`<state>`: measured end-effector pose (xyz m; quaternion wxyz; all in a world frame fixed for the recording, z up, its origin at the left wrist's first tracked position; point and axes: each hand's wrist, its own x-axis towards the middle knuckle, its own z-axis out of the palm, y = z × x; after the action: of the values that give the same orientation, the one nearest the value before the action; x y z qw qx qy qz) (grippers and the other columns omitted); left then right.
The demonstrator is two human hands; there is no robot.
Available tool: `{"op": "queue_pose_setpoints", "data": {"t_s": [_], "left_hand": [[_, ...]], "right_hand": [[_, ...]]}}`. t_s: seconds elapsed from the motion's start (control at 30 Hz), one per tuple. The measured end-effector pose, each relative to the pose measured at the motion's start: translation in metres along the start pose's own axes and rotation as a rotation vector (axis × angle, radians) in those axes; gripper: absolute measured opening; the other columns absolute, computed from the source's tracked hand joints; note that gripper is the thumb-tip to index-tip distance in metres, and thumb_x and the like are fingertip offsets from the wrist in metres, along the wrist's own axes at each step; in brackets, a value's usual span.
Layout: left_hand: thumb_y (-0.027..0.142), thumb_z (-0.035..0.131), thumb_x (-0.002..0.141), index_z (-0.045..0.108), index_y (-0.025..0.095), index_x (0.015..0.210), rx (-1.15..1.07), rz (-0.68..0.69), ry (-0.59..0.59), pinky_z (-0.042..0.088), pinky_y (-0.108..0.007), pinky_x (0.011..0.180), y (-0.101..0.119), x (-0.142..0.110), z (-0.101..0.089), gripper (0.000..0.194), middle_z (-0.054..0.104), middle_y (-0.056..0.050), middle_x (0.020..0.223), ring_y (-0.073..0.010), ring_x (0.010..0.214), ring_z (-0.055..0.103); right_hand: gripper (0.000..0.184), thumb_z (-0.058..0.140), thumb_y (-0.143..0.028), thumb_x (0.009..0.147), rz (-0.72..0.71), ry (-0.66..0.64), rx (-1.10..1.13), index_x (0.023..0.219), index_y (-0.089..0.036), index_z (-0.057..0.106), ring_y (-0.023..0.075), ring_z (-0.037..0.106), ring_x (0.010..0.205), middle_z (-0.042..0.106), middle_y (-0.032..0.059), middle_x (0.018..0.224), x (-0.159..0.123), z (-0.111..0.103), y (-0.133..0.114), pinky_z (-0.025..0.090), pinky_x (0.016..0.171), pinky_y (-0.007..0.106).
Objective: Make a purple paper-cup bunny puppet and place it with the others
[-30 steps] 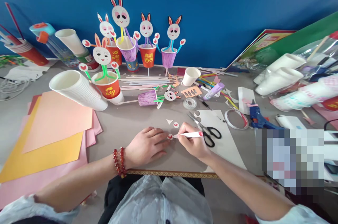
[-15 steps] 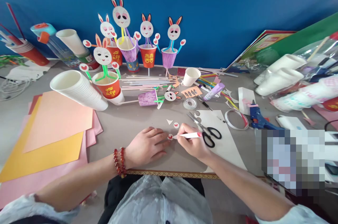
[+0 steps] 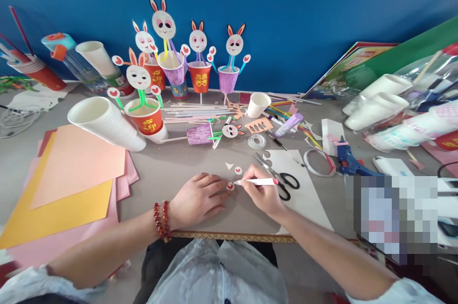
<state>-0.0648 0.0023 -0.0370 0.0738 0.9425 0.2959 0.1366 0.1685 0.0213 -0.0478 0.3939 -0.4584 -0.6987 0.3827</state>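
My right hand [image 3: 263, 192] pinches a white marker pen [image 3: 259, 182] with a red end, its tip at the edge of a small white paper disc [image 3: 230, 186] bearing a red heart. My left hand [image 3: 198, 199] lies flat on the table, fingers spread, fingertips at that disc's left side. Just above lies a second heart disc [image 3: 238, 170], beside a small white paper scrap [image 3: 229, 166]. Black-handled scissors [image 3: 282, 177] rest right of my right hand on a cut white sheet [image 3: 304, 199].
Rabbit-faced cup figures [image 3: 200, 77] stand along the blue wall; one purple cup figure [image 3: 199, 133] lies sideways. Stacked white cups [image 3: 107, 122] and coloured paper [image 3: 78, 165] are at left. Tape [image 3: 256, 141], straws [image 3: 200, 109], a blue glue gun [image 3: 352, 161] and bagged cups [image 3: 379, 108] lie around.
The marker in my right hand has tilted and drawn back slightly, its tip now at the disc's upper right edge. My left hand stays nearly still.
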Motion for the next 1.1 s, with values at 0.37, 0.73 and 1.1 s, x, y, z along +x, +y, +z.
{"op": "queue_pose_setpoints", "data": {"t_s": [0.37, 0.73, 1.1], "left_hand": [[0.037, 0.052, 0.098, 0.064, 0.023, 0.123, -0.018, -0.020, 0.017, 0.046, -0.041, 0.094, 0.000, 0.002, 0.000, 0.032, 0.065, -0.008, 0.128, -0.0248, 0.111, 0.058], [0.035, 0.052, 0.097, 0.061, 0.020, 0.128, -0.048, -0.061, 0.040, 0.048, -0.044, 0.095, -0.001, 0.001, 0.001, 0.036, 0.063, -0.012, 0.130, -0.0265, 0.116, 0.057], [0.025, 0.055, 0.095, 0.066, 0.022, 0.103, -0.422, -0.331, 0.150, 0.053, -0.031, 0.090, -0.006, -0.001, -0.028, 0.015, 0.070, -0.005, 0.110, -0.0174, 0.100, 0.066]], "right_hand": [[0.010, 0.055, -0.033, 0.097, 0.005, 0.177, 0.322, 0.096, -0.023, 0.054, 0.0092, 0.047, 0.048, 0.063, -0.0006, 0.079, -0.002, -0.001, -0.002, 0.038, 0.048, 0.026], [0.024, 0.065, -0.043, 0.089, 0.201, 0.134, 0.484, 0.097, -0.022, 0.058, 0.0073, 0.049, 0.047, 0.064, -0.0004, 0.084, 0.024, -0.023, -0.033, 0.031, 0.040, 0.020], [0.023, 0.066, -0.042, 0.088, 0.237, 0.307, 0.479, 0.091, -0.021, 0.058, 0.0107, 0.048, 0.050, 0.063, -0.0007, 0.066, -0.005, -0.026, -0.049, 0.034, 0.045, 0.021]]}}
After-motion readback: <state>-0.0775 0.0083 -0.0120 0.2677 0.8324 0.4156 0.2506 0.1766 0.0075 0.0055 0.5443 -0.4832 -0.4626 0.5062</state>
